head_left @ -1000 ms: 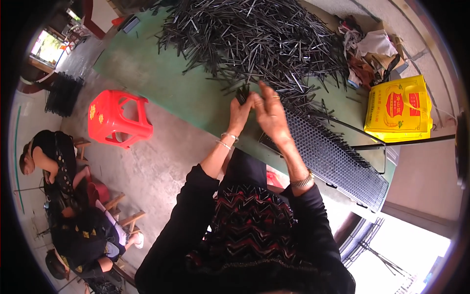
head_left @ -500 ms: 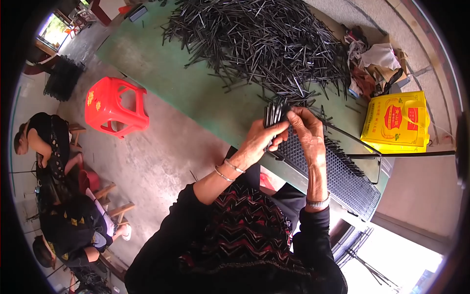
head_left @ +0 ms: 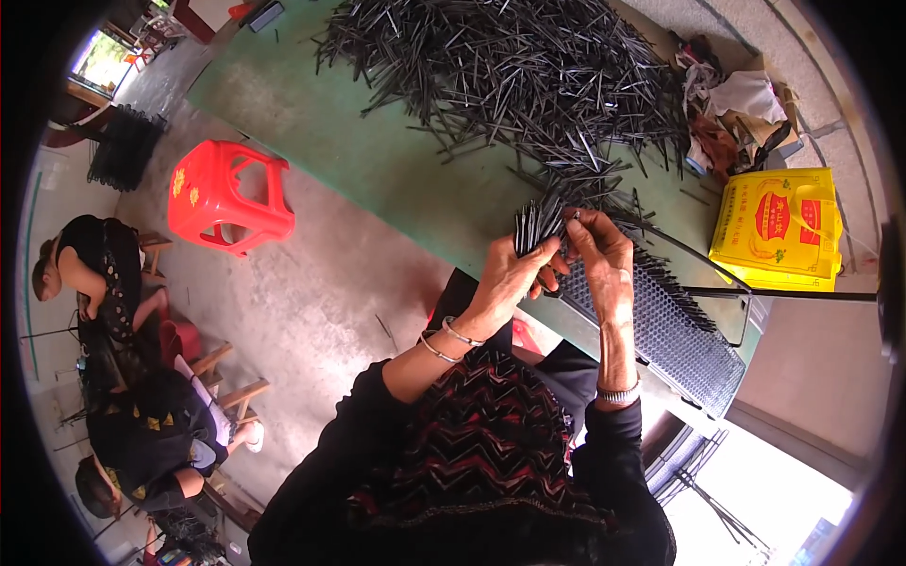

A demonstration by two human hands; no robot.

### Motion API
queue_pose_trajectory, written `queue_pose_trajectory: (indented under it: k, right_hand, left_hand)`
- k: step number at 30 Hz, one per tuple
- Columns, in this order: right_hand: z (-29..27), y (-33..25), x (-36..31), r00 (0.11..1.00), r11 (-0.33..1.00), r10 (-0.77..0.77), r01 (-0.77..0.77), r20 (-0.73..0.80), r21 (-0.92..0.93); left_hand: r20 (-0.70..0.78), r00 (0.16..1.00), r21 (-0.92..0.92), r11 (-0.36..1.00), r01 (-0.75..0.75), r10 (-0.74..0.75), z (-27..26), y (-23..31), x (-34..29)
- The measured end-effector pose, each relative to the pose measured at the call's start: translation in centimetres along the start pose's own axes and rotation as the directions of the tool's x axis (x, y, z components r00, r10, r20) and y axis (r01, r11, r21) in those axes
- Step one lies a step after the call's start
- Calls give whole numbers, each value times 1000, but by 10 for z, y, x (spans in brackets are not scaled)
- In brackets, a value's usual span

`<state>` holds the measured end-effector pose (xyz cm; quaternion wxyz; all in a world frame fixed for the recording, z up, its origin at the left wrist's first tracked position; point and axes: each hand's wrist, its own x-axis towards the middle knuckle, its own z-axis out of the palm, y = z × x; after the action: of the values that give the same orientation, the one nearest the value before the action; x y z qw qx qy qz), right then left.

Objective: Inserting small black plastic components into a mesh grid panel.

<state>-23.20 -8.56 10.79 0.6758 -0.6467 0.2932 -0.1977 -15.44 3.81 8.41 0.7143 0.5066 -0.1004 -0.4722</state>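
Observation:
A bundle of thin black sticks [head_left: 536, 226] stands up out of my left hand [head_left: 514, 269], whose fingers are wrapped round it. My right hand [head_left: 599, 243] is beside the bundle's upper end, thumb and forefinger pinched together at its sticks; what exactly lies in the pinch is too small to make out. Below and right of both hands stretches a long grey tray full of small holes [head_left: 675, 316], with a row of black sticks [head_left: 675, 283] poking up along its far edge. Beyond my hands, a big loose heap of the same sticks [head_left: 528, 85] covers the green table [head_left: 377, 179].
A yellow bag [head_left: 779, 231] stands at the table's right, with crumpled cloth and paper [head_left: 741, 104] behind it. A black rod frame [head_left: 698, 253] crosses near the tray. On the floor to the left is a red plastic stool [head_left: 231, 198]; two people [head_left: 99, 269] sit farther left.
Both hands stay together at the bundle, with the right fingers slightly shifted. The whole view has moved a little, so the surroundings sit slightly differently.

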Motion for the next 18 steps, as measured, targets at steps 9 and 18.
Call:
queue_pose_trajectory:
  k: [9, 18]
  right_hand:
    - [2, 4, -4, 1000, 1000, -5, 5, 5, 2]
    - [-13, -7, -7, 999, 999, 31, -32, -38, -9]
  left_hand:
    - [-14, 1000, 137, 990, -20, 22, -8, 5, -6]
    - [-61, 995, 76, 994, 84, -80, -8, 4, -7]
